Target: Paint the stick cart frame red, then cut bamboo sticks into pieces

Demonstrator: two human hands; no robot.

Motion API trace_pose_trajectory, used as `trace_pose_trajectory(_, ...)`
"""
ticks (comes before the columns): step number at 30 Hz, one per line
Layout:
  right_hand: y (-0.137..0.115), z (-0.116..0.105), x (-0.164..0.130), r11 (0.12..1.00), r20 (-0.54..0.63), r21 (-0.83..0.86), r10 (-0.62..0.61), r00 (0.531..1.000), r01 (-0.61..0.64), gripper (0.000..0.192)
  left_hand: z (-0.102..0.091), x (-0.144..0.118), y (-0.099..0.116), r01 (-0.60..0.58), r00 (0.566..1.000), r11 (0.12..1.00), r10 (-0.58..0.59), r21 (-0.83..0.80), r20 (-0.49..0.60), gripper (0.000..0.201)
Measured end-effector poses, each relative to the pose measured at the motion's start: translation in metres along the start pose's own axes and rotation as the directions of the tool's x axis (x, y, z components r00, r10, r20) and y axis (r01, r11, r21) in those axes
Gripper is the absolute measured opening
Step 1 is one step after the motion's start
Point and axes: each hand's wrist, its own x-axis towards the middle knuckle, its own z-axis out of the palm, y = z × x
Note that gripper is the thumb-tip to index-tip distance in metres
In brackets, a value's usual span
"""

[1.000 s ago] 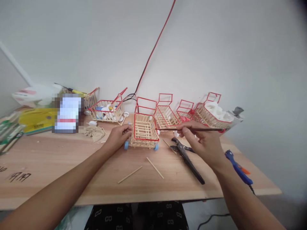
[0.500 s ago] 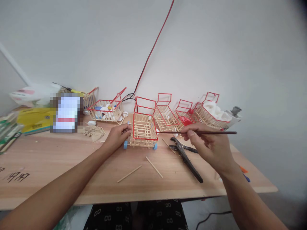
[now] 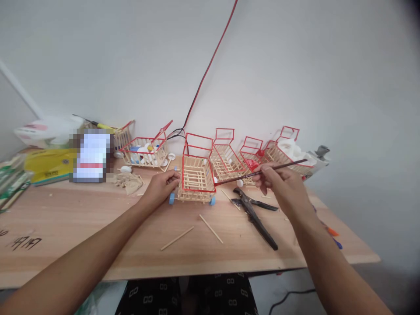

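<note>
A small cart (image 3: 196,178) built of wooden sticks, with red-painted edges and blue wheels, stands mid-table. My left hand (image 3: 161,187) grips its left side. My right hand (image 3: 282,186) holds a thin dark paintbrush (image 3: 243,176), its tip touching the cart's right red edge and its handle tilted up to the right.
Several more red-edged stick carts (image 3: 226,155) line the back by the wall, one holding bottle caps (image 3: 144,152). Black pliers (image 3: 254,214) and loose sticks (image 3: 211,229) lie on the wooden table (image 3: 82,236). A red-black cable (image 3: 206,74) hangs down the wall. Boxes (image 3: 46,164) sit left.
My right hand has turned the brush from level to tilted, handle end raised, and shifted slightly left. The left hand and the cart have stayed put.
</note>
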Motion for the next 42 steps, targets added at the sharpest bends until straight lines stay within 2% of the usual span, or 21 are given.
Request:
trace_pose_trajectory(2,0.015,-0.002,0.006,0.991,0.005,0.085,0.1,0.995,-0.1,0.029,-0.001,0.0,0.002,0.005,1.0,1.0,-0.005,0.007,0.0,0.016)
trace_pose_trajectory(5,0.027,-0.004,0.009,0.977,-0.018,0.145,0.163,0.986,-0.159,0.03,-0.001,0.0,0.002,0.017,1.0,1.0,-0.017,0.025,0.014,0.017)
trace_pose_trajectory(9,0.028,-0.003,0.01,0.967,-0.066,0.216,0.152,0.986,-0.135,0.031,-0.001,0.0,-0.002,0.028,0.999,0.999,-0.028,0.03,0.02,0.019)
trace_pose_trajectory(15,0.037,0.005,0.018,0.947,0.035,0.265,0.178,0.983,-0.18,0.034,-0.001,0.0,-0.003,0.048,0.998,0.998,-0.049,0.049,0.024,0.021)
trace_pose_trajectory(20,0.047,0.01,0.031,0.95,0.013,0.275,0.153,0.988,-0.15,0.037,-0.002,0.001,-0.002,0.049,0.998,0.998,-0.051,0.047,0.031,0.021)
trace_pose_trajectory(24,0.05,0.011,0.035,0.93,0.042,0.33,0.156,0.987,-0.161,0.036,-0.002,0.002,-0.006,0.041,0.998,0.998,-0.043,0.043,0.042,0.022)
trace_pose_trajectory(28,0.055,0.008,0.034,0.916,0.016,0.378,0.136,0.991,-0.132,0.034,-0.002,0.001,-0.008,0.051,0.997,0.998,-0.054,0.047,0.062,0.022)
trace_pose_trajectory(32,0.058,0.004,0.031,0.89,0.101,0.423,0.142,0.985,-0.172,0.036,-0.002,0.002,-0.009,0.068,0.997,0.996,-0.071,0.049,0.044,0.022)
trace_pose_trajectory(37,0.06,0.001,0.027,0.887,0.074,0.435,0.138,0.988,-0.156,0.036,-0.002,0.003,-0.007,0.052,0.997,0.996,-0.055,0.077,0.045,0.022)
trace_pose_trajectory(42,0.059,0.003,0.025,0.882,0.112,0.435,0.145,0.983,-0.18,0.036,-0.001,0.003,-0.004,0.051,0.998,0.996,-0.054,0.079,0.037,0.021)
